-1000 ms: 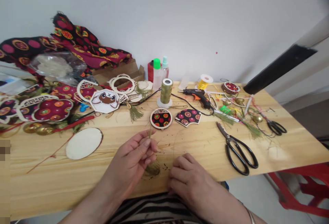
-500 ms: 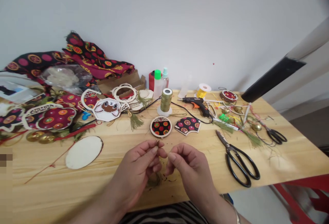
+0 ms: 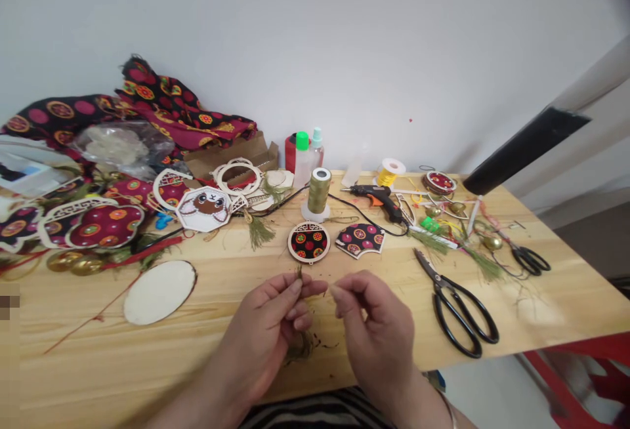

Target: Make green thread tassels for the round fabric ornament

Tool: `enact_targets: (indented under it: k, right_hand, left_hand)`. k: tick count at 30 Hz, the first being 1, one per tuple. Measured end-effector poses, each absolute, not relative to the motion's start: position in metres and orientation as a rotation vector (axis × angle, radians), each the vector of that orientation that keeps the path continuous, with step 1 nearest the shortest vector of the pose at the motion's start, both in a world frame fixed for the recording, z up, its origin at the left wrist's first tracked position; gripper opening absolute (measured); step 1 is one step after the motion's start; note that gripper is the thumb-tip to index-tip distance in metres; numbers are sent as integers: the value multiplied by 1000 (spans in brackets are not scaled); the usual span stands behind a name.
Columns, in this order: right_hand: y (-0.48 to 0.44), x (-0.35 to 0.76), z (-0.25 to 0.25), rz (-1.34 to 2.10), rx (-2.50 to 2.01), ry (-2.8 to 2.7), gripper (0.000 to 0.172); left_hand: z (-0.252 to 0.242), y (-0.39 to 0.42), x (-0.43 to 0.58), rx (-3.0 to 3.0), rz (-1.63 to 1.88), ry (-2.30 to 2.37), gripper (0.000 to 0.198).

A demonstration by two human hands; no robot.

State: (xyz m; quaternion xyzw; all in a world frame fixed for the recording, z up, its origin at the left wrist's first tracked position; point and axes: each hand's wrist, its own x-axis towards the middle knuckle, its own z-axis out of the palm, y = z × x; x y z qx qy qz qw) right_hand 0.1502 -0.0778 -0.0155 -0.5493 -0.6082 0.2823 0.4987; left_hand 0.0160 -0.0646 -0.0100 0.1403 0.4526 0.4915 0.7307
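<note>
Over the front middle of the wooden table [image 3: 98, 363], my left hand [image 3: 275, 321] pinches the top of a small olive-green tassel [image 3: 301, 345] whose fringe hangs below the fingers. My right hand [image 3: 377, 327] is beside it with thumb and forefinger pinched together, apparently on a fine thread running to the tassel; the thread is too thin to see clearly. A round wooden ornament with red-dotted black fabric [image 3: 308, 242] lies just beyond the hands. A spool of olive thread [image 3: 318, 191] stands behind it.
Large black scissors [image 3: 457, 311] lie at the right, smaller scissors [image 3: 529, 258] farther right. A glue gun [image 3: 377, 196], yellow spool [image 3: 391, 172] and glue bottles [image 3: 306, 148] sit at the back. A blank wooden oval [image 3: 158, 291], finished ornaments [image 3: 98, 224] and patterned cloth [image 3: 157, 104] fill the left.
My right hand rose from resting on the table edge and came up beside the left, pinching near the tassel. The view tilted down slightly.
</note>
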Motion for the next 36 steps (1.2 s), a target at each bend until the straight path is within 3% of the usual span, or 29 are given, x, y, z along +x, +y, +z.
enact_targets:
  k: [6,16,21,27,30,36]
  right_hand:
    - [-87,142,-31,708,-1301,-1802,14]
    - [-87,148,-30,803,-1342,-1884,14]
    - [-75,157,-25,866,-1401,-1659,9]
    - [-61,156,-23,1310,-1382,-1185,11]
    - [-60,155,-26,1269,-1374,-1216,3]
    - [-68,168,-6,1002,-1124,-1745,11]
  left_hand:
    - [-11,-64,16,316,1052,976,5]
    - [-13,-65,14,363,1082,975,5]
    - [-13,-64,15,403,1058,1012,8]
    - [-12,-67,17,444,1004,997,8]
    - [-14,-69,17,451,968,987,10]
    - [-15,-67,16,461,935,1025,11]
